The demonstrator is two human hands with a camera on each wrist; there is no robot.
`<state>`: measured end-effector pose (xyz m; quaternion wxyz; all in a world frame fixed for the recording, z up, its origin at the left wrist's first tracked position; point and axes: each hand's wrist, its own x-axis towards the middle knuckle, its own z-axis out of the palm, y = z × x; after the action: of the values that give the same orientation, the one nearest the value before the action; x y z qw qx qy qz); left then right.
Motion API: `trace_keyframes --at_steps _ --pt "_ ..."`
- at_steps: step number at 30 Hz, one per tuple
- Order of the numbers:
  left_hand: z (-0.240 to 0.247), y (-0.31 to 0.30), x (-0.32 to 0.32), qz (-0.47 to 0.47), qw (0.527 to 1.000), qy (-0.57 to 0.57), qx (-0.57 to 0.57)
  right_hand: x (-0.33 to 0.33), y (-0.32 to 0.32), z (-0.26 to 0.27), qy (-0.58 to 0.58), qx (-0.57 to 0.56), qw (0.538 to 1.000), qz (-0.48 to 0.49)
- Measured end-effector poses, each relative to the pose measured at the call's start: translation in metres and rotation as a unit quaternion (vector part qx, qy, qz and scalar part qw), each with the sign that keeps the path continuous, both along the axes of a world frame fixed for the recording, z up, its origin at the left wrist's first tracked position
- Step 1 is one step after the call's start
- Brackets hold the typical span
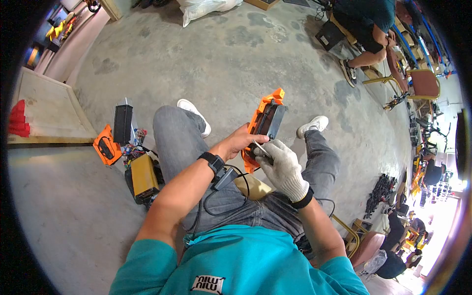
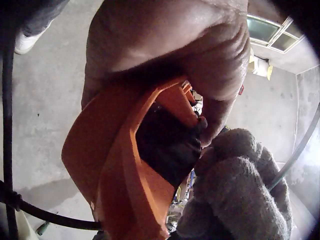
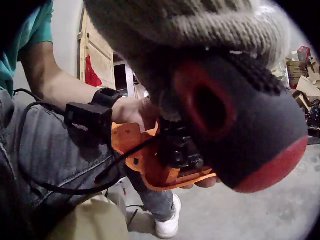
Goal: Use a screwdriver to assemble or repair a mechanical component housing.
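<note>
My bare left hand point(image 1: 238, 141) grips an orange plastic housing point(image 1: 254, 122) by its side, holding it up between my knees. A dark boxy unit point(image 1: 275, 123) sits in the housing. In the left wrist view my palm and fingers wrap over the orange shell point(image 2: 122, 165). My right hand point(image 1: 282, 166), in a white knit glove, holds a screwdriver with a red-and-black handle point(image 3: 260, 135), close beside the housing. Its thin metal shaft point(image 1: 260, 148) shows at the gloved fingers. A black cable point(image 3: 132, 150) crosses near the housing's lower end; the screwdriver's tip is hidden.
On the floor to the left lie another orange housing point(image 1: 107, 146), a black finned box point(image 1: 123, 123), a gold box point(image 1: 144, 176) and tangled wires. A seated person point(image 1: 366, 37) and a chair point(image 1: 424, 83) are at the upper right. Dark parts point(image 1: 381, 194) lie at right.
</note>
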<state>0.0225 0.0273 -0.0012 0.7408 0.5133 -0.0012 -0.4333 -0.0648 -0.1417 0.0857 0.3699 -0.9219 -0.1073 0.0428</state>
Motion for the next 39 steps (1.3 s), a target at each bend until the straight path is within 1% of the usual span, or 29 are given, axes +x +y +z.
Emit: trace_keyframes --at_steps 1,3,6,8,9,11,12,14,16,19,21,24,28,31,33,35,36,38,39 --pt "-0.005 -0.001 0.000 0.001 1.000 0.000 -0.001 0.000 -0.002 -0.003 -0.015 0.006 1.000 0.009" --pt "-0.014 -0.002 0.002 -0.026 1.000 -0.014 0.003 0.001 -0.003 -0.003 -0.030 0.009 0.999 0.021" --pt "-0.017 -0.004 -0.001 -0.017 1.000 -0.001 -0.010 0.003 -0.001 0.002 -0.027 -0.020 0.999 0.040" --pt "-0.020 -0.007 -0.003 -0.011 1.000 -0.003 -0.012 0.003 0.001 0.000 -0.064 -0.021 0.997 0.037" --pt "-0.020 -0.007 -0.003 -0.008 1.000 -0.006 -0.014 0.004 0.002 0.000 -0.064 -0.021 0.997 0.039" --pt "-0.019 -0.006 -0.002 -0.015 1.000 -0.005 -0.012 0.004 0.004 0.001 -0.074 -0.071 0.994 0.040" --pt "-0.019 -0.006 -0.002 -0.024 1.000 -0.005 -0.009 0.004 0.004 0.002 -0.073 -0.071 0.994 0.040" --pt "-0.031 -0.008 0.000 -0.032 0.999 -0.011 -0.011 0.005 0.004 0.003 -0.091 -0.117 0.986 0.071" --pt "-0.032 -0.009 0.001 -0.039 0.999 -0.017 -0.013 0.007 0.004 0.002 -0.089 -0.131 0.983 0.090" --pt "-0.028 -0.009 -0.001 -0.057 0.998 0.007 -0.037 0.012 0.003 0.006 -0.082 -0.156 0.977 0.124" --pt "-0.024 -0.008 -0.002 -0.068 0.996 0.054 -0.012 0.015 0.002 0.007 -0.075 -0.166 0.973 0.142" --pt "-0.017 -0.008 -0.006 -0.047 0.995 0.080 -0.026 0.017 0.002 0.006 -0.067 -0.167 0.973 0.146" --pt "-0.004 -0.006 -0.003 -0.042 0.993 0.103 -0.030 0.019 0.002 0.005 -0.075 -0.152 0.978 0.118" --pt "-0.015 -0.010 -0.004 -0.018 0.992 0.123 -0.032 0.019 0.001 0.003 -0.078 -0.147 0.980 0.110" --pt "-0.021 -0.012 -0.004 -0.021 0.991 0.124 -0.043 0.017 0.000 0.003 -0.086 -0.142 0.980 0.110" --pt "-0.026 -0.013 -0.003 -0.022 0.991 0.124 -0.053 0.014 0.000 0.000 -0.107 -0.120 0.984 0.076" --pt "-0.026 -0.013 -0.004 -0.015 0.992 0.116 -0.047 0.012 0.002 -0.001 -0.107 -0.120 0.984 0.077" --pt "-0.025 -0.013 -0.005 -0.008 0.993 0.108 -0.042 0.009 0.003 -0.001 -0.113 -0.126 0.985 0.044" --pt "-0.028 -0.013 -0.005 -0.010 0.993 0.099 -0.060 0.007 0.004 -0.003 -0.113 -0.127 0.984 0.043"
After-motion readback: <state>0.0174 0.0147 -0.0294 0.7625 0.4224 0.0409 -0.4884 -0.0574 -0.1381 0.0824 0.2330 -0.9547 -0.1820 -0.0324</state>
